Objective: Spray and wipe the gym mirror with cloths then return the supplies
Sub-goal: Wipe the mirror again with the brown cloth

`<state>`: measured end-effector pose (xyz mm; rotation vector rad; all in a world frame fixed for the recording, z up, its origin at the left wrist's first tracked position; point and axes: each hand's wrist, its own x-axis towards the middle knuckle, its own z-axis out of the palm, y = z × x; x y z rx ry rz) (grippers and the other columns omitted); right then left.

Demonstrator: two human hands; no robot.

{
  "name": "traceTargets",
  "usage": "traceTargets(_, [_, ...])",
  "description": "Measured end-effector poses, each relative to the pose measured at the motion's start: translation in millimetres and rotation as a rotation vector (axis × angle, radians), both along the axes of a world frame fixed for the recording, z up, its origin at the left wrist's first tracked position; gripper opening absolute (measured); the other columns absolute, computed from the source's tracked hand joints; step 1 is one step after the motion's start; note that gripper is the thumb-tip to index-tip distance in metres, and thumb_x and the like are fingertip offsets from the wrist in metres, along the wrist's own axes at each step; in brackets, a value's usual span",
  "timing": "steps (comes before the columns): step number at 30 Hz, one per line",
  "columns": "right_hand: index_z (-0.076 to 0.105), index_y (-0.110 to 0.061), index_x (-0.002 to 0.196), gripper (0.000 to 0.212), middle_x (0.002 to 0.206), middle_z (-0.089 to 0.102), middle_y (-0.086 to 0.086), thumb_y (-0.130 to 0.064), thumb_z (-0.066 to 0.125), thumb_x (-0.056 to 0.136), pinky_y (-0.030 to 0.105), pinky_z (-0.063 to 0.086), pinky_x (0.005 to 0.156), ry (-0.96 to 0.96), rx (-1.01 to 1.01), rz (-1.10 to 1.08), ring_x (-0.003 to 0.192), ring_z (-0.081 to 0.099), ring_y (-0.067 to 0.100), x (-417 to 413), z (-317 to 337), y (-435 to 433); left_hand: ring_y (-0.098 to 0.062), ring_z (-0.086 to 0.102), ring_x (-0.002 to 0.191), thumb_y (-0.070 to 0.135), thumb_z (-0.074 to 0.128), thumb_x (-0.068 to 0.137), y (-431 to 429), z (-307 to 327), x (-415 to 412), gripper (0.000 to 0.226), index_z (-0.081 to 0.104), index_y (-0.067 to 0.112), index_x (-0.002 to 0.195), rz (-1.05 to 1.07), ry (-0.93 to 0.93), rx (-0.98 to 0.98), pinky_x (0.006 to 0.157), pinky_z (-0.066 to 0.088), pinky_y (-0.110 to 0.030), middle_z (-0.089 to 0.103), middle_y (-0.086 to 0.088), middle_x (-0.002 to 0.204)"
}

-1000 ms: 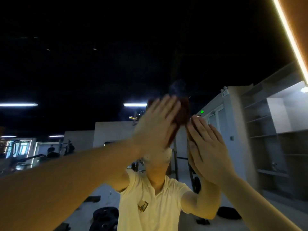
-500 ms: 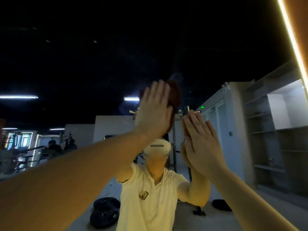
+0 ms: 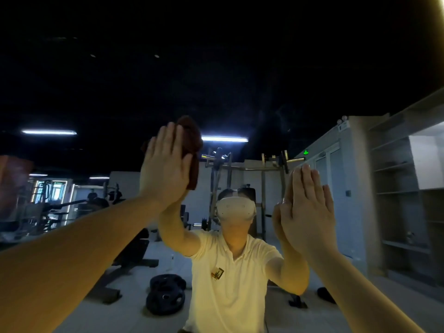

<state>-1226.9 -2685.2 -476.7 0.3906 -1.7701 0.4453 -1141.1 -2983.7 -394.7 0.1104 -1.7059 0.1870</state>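
Note:
The gym mirror (image 3: 240,80) fills the view and reflects me and the room. My left hand (image 3: 165,169) lies flat with straight fingers, pressing a dark brown cloth (image 3: 192,140) against the glass at centre left. My right hand (image 3: 308,203) is flat against the mirror at right, fingers straight; I cannot tell whether a cloth lies under it. No spray bottle is in view.
The mirror reflects a person in a pale yellow shirt (image 3: 230,280), a weight rack (image 3: 245,169), black weight plates (image 3: 165,296) on the floor, a bench (image 3: 129,258) at left and grey shelves (image 3: 408,200) at right. A lit strip (image 3: 438,10) runs along the mirror's right edge.
My left hand has slid the brown cloth leftward and up across the glass. My right hand has moved to the right, so the two hands now stand well apart.

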Motion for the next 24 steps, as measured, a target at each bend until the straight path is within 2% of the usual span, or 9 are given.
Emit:
traceTargets(3, [0.005, -0.014, 0.162, 0.076, 0.172, 0.007, 0.009, -0.045, 0.015, 0.093, 0.047, 0.006, 0.129, -0.007, 0.059, 0.005, 0.160, 0.002, 0.026, 7, -6, 8, -0.038, 0.011, 0.159, 0.045, 0.015, 0.109, 4, -13, -2, 0.070, 0.008, 0.004, 0.165, -0.023, 0.047, 0.208, 0.130, 0.013, -0.053, 0.012, -0.022, 0.171])
traceTargets(5, [0.011, -0.015, 0.164, 0.080, 0.173, 0.006, 0.007, -0.048, 0.013, 0.091, 0.045, 0.004, 0.128, -0.033, 0.132, 0.024, 0.159, -0.002, 0.022, 12, -13, 20, -0.038, 0.007, 0.160, 0.045, 0.013, 0.107, 31, -11, -9, 0.072, 0.006, 0.002, 0.164, -0.049, 0.056, 0.255, 0.130, 0.010, -0.053, 0.009, -0.023, 0.171])
traceTargets(8, [0.012, -0.019, 0.164, 0.078, 0.172, 0.005, 0.001, -0.048, 0.014, 0.091, 0.043, 0.003, 0.128, -0.056, 0.247, 0.029, 0.157, -0.006, 0.016, 13, -31, 38, -0.037, 0.005, 0.160, 0.043, 0.014, 0.109, 80, -9, -26, 0.069, 0.004, 0.003, 0.165, -0.077, 0.056, 0.158, 0.130, 0.011, -0.052, 0.007, -0.023, 0.172])
traceTargets(12, [0.022, -0.017, 0.162, 0.071, 0.171, 0.016, -0.002, -0.037, 0.023, 0.094, 0.042, 0.011, 0.129, -0.028, 0.259, 0.079, 0.158, 0.003, 0.010, 6, -44, 55, -0.033, 0.001, 0.160, 0.042, 0.021, 0.110, 149, -29, -47, 0.068, 0.003, 0.006, 0.165, -0.122, 0.021, 0.020, 0.131, 0.006, -0.050, 0.004, -0.020, 0.172])
traceTargets(15, [0.036, -0.011, 0.158, 0.071, 0.168, 0.028, 0.002, -0.036, 0.025, 0.093, 0.041, 0.013, 0.128, -0.006, 0.175, 0.150, 0.157, 0.013, 0.011, 6, -47, 51, -0.033, -0.002, 0.160, 0.042, 0.021, 0.110, 183, -66, -57, 0.068, 0.001, 0.006, 0.164, -0.091, -0.119, -0.265, 0.131, 0.000, -0.049, 0.001, -0.019, 0.173])
traceTargets(17, [0.036, -0.011, 0.158, 0.071, 0.168, 0.028, 0.003, -0.037, 0.024, 0.093, 0.042, 0.013, 0.128, -0.002, 0.126, 0.184, 0.157, 0.013, 0.013, 9, -50, 44, -0.032, -0.002, 0.161, 0.043, 0.020, 0.109, 169, -83, -54, 0.068, 0.001, 0.008, 0.164, -0.061, -0.192, -0.443, 0.129, -0.004, -0.047, 0.002, -0.018, 0.173])
traceTargets(19, [0.029, -0.013, 0.161, 0.073, 0.170, 0.020, 0.000, -0.038, 0.024, 0.093, 0.042, 0.009, 0.129, -0.026, 0.101, 0.193, 0.159, 0.007, 0.012, 10, -55, 37, -0.030, -0.003, 0.161, 0.045, 0.021, 0.108, 132, -89, -45, 0.068, -0.002, 0.013, 0.164, -0.053, -0.207, -0.500, 0.130, -0.003, -0.047, 0.002, -0.015, 0.173])
traceTargets(21, [0.026, -0.012, 0.162, 0.073, 0.172, 0.016, 0.002, -0.040, 0.024, 0.094, 0.044, 0.008, 0.129, -0.032, 0.076, 0.165, 0.159, 0.005, 0.015, 9, -61, 29, -0.028, -0.002, 0.161, 0.045, 0.026, 0.108, 85, -95, -33, 0.069, -0.004, 0.016, 0.163, -0.046, -0.199, -0.417, 0.131, 0.002, -0.048, 0.004, -0.013, 0.173])
traceTargets(24, [0.021, -0.011, 0.162, 0.073, 0.172, 0.011, 0.005, -0.037, 0.031, 0.095, 0.045, 0.006, 0.128, -0.049, 0.034, 0.096, 0.159, 0.002, 0.019, 12, -68, 14, -0.030, 0.009, 0.160, 0.040, 0.038, 0.108, 12, -109, -5, 0.071, 0.004, 0.014, 0.164, -0.041, -0.149, -0.204, 0.129, 0.010, -0.051, 0.014, -0.016, 0.172])
